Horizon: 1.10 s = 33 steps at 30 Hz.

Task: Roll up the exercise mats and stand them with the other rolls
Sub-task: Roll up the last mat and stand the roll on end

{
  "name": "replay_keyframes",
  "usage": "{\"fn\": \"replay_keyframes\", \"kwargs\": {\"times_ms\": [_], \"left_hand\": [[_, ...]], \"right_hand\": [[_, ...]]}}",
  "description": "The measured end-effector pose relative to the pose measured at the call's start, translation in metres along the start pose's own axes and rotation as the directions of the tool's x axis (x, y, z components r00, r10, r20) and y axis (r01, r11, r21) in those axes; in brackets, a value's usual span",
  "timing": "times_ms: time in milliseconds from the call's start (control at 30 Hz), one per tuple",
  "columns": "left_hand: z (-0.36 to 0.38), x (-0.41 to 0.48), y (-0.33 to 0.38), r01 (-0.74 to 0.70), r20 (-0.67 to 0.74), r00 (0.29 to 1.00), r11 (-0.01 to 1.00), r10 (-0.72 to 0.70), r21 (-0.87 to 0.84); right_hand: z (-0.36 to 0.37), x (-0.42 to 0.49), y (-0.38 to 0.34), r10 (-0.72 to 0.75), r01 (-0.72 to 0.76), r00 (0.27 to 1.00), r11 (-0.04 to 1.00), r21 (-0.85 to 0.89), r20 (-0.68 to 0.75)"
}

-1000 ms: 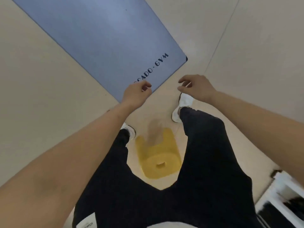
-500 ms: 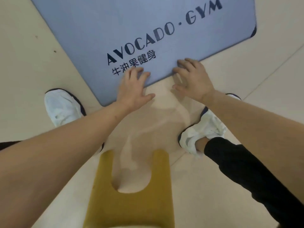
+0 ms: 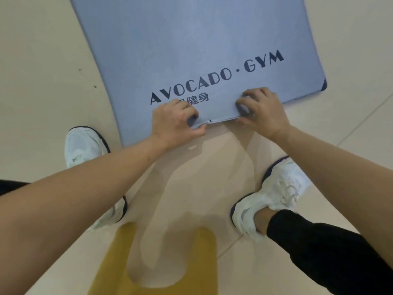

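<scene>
You are crouched over a blue-grey exercise mat [image 3: 191,50] that lies flat on a pale tiled floor [image 3: 42,60]; its near short edge sits just in front of you, and the rest runs away past the top of the view. Dark lettering reading AVOCADO · GYM crosses the near end.

Both your hands are on that near edge, side by side with a gap between them. Your left hand [image 3: 172,120] curls its fingers over the top of the mat with the thumb tucked beneath; your right hand [image 3: 263,111] grips the same way, fingers bent on top and thumb low at the edge. Between them the edge is lifted slightly off the floor. This hold looks meant to turn the edge over on itself and begin a tight first curl; two hands set apart should keep the roll straight across the width.

Your white shoes [image 3: 83,145] are planted well apart on either side, which leaves room to lean forward as the roll travels. A mustard-yellow object [image 3: 206,252] with a rounded notch lies on the floor between your feet, apart from the mat.

The rolling seems barely begun; no other rolls are in view.
</scene>
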<state>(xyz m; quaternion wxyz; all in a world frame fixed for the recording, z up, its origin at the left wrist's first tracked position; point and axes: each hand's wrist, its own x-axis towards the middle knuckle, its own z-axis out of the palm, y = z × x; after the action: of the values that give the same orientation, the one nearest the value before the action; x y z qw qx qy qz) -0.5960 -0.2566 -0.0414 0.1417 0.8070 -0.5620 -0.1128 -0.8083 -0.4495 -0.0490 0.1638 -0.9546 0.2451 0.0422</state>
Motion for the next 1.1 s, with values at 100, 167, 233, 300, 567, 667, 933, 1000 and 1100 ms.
{"fn": "replay_keyframes", "kwargs": {"times_ms": [100,167,233,300,567,667,933,1000,1100], "left_hand": [[-0.014,-0.001,0.005,0.076,-0.05,0.996,0.996,-0.074,0.036],[-0.028,0.003,0.009,0.147,-0.015,0.989,0.988,-0.147,0.037],[-0.041,0.007,0.014,0.203,0.03,0.978,0.977,-0.205,0.06],[-0.054,0.015,0.018,0.277,0.049,0.959,0.96,-0.279,0.043],[-0.124,0.022,0.023,0.367,-0.089,0.927,0.93,-0.365,0.005],[-0.161,0.014,0.014,0.425,-0.141,0.896,0.905,-0.421,0.001],[-0.282,-0.033,-0.005,0.422,-0.347,0.866,0.899,-0.361,0.117],[-0.317,-0.047,-0.01,0.404,-0.361,0.876,0.895,-0.319,0.189],[-0.362,-0.073,-0.014,0.371,-0.348,0.899,0.887,-0.268,0.276]], "right_hand": [[-0.013,-0.001,0.015,-0.01,0.015,0.996,0.999,0.048,-0.093],[-0.029,0.002,0.015,0.085,-0.076,0.992,0.992,0.099,-0.092],[-0.043,0.007,0.01,0.157,-0.141,0.984,0.974,0.178,-0.079],[-0.058,0.018,0.001,0.248,-0.211,0.962,0.942,0.26,-0.115],[-0.149,0.053,-0.059,0.298,-0.282,0.933,0.954,0.107,-0.202],[-0.182,0.051,-0.094,0.247,-0.253,0.938,0.967,0.004,-0.245],[-0.258,0.025,-0.199,0.207,-0.252,0.93,0.96,-0.118,-0.303],[-0.275,0.017,-0.226,0.181,-0.231,0.933,0.964,-0.134,-0.311],[-0.298,0.004,-0.259,0.125,-0.189,0.949,0.961,-0.202,-0.289]]}}
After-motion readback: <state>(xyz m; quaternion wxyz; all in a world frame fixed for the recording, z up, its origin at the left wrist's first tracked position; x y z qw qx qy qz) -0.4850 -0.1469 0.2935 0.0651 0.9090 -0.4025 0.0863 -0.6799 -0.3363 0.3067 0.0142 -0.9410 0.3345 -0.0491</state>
